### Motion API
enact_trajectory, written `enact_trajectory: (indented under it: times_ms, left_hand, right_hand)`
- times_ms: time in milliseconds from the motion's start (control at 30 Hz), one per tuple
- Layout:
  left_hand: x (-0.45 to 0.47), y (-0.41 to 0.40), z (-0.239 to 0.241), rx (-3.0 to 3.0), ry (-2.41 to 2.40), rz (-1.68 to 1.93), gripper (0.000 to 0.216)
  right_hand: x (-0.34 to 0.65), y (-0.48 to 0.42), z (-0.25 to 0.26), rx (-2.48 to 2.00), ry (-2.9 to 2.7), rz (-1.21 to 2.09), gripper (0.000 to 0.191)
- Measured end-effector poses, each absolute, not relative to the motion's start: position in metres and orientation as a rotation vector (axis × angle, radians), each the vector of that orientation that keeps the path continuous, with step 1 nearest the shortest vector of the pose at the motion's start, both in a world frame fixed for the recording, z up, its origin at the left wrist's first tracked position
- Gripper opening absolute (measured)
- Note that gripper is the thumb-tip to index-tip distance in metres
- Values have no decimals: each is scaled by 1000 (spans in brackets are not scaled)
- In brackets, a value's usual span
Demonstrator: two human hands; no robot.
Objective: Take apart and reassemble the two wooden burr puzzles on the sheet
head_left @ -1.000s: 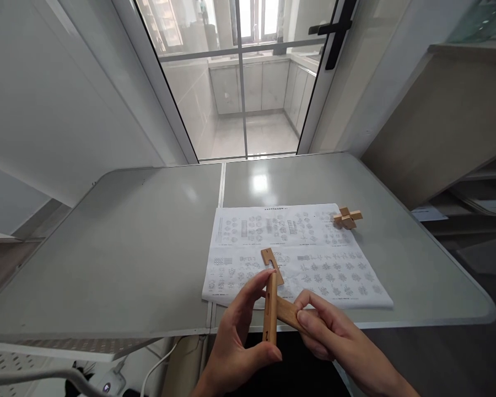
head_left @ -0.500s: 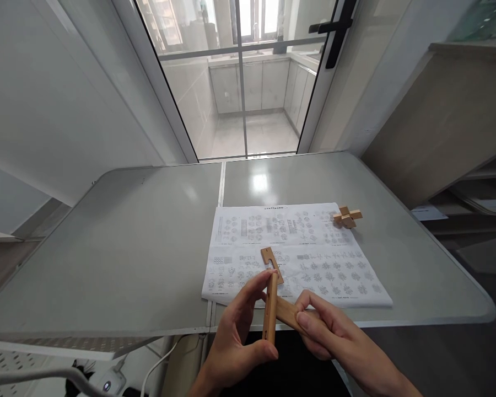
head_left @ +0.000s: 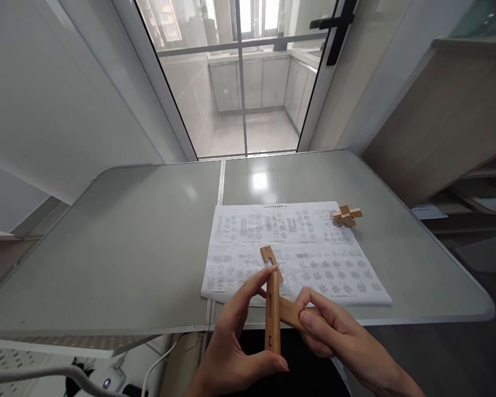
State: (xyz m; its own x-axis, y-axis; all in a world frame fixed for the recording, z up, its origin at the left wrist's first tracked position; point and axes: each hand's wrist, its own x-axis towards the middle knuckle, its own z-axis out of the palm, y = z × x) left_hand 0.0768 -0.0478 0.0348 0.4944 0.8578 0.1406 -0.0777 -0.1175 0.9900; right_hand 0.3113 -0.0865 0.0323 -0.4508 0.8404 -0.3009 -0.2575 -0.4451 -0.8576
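Observation:
Between the thumb and fingertips of my left hand stands a slotted wooden puzzle piece, nearly upright, with a dark mark near its lower end. My right hand pinches a second wooden puzzle piece, whose far end meets the upright one from the right; whether it passes into the slot is hidden. Just beyond my left fingertips, a flat notched wooden piece lies on the printed diagram sheet.
An assembled cross-shaped wooden puzzle sits at the sheet's right upper corner. The grey table reaches back to a glass door. A wooden shelf unit stands to the right. Cables hang below the left front edge.
The upright piece has turned slightly, so its slotted face and dark mark show more. Both hands have shifted a little to the right, still gripping their pieces.

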Motion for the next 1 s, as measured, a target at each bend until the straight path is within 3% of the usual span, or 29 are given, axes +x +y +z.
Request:
enact_trajectory:
  times_ms: [1000]
  left_hand:
    - [83, -59, 71, 1707, 792, 867, 109]
  right_hand:
    - [318, -102, 11, -783, -903, 1909, 36]
